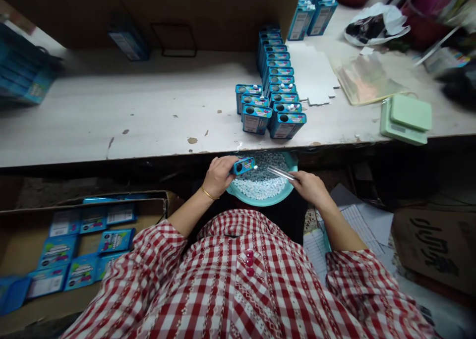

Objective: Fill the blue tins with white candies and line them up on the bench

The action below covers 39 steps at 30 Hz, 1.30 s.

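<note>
My left hand (220,174) is closed around a small blue candy box (243,166), holding it tilted over the left side of a turquoise bowl (260,201). A white piece shows at the right end of its top. The bowl is filled with small white candies (256,188). My right hand (309,186) grips a narrow, trough-like silver metal tool (281,173), whose tip points left above the candies. A gap separates the tool from the box. On the table just beyond stand rows of similar blue boxes (256,119), with dark round openings on top and white candies on some.
A green scale (406,118) sits near the right edge of the white table (167,111). Left of me, an open carton (148,205) holds several blue boxes (57,251). White flat sheets (312,74) and a plastic bag (366,79) lie behind the scale.
</note>
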Motion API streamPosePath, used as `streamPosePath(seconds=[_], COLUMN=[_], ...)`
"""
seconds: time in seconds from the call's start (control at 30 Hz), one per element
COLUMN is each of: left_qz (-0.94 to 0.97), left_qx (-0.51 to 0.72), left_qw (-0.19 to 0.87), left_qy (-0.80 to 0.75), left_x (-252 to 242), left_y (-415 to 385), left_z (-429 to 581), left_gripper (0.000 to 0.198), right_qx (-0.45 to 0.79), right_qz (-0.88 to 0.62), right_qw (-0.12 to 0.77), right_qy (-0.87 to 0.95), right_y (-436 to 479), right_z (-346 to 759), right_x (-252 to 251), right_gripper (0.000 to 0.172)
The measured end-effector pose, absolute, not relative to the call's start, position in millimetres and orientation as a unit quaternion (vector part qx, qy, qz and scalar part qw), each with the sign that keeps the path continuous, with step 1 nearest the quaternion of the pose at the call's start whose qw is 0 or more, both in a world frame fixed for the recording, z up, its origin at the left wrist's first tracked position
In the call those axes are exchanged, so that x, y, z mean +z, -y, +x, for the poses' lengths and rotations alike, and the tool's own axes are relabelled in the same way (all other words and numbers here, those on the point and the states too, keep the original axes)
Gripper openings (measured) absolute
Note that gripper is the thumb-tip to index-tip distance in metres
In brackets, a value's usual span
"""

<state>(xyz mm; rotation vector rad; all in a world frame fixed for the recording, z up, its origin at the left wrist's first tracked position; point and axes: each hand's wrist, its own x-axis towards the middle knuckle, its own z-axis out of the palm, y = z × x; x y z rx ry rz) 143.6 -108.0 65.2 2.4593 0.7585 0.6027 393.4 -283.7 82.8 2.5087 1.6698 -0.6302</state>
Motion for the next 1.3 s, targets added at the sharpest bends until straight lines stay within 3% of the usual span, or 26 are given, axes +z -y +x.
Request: streamPosePath(seconds=[0.3,0.5,0.57,0.7,0.77,1.03,1.3], left_qz=[0.823,0.777,0.781,0.825,0.871,0.957,0.959], left_qx=[0.323,0.335,0.347,0.368,0.322,0.026,0.08], left_qw=[0.375,0.462,0.432,0.272,0.214,0.17,0.153], left_qy=[-0.278,-0.265,-0.288,-0.331,-0.305,-0.232,-0.224], left_x=[103.2,80.8,70.1,79.6,98.1,137.9,125.1], left_y=[96.8,60.8,50.8,42.4,38.4,4.5,-30.0], left_z=[159.1,210.4,223.8,235.3,240.6,281.0,294.7], left_gripper=[0.036,0.043,0.055,0.105,0.113,0.109,0.099], right_qx=[-0.229,-0.247,-0.254,-0.273,-0.28,-0.32,-0.337], right_qz=[0.825,0.814,0.81,0.807,0.806,0.807,0.792], right_qw=[-0.023,-0.059,-0.066,-0.082,-0.092,-0.11,-0.134], right_qy=[-0.516,-0.523,-0.524,-0.517,-0.513,-0.484,-0.491], right_y=[304.5,305.8,307.1,313.2,316.3,317.5,312.5], right_z=[401.5,394.2,392.5,391.3,390.6,379.5,371.6], right_x=[54.3,45.3,43.6,40.0,38.5,35.7,31.8], right_gripper=[0.037,0.037,0.037,0.037,0.037,0.038,0.039])
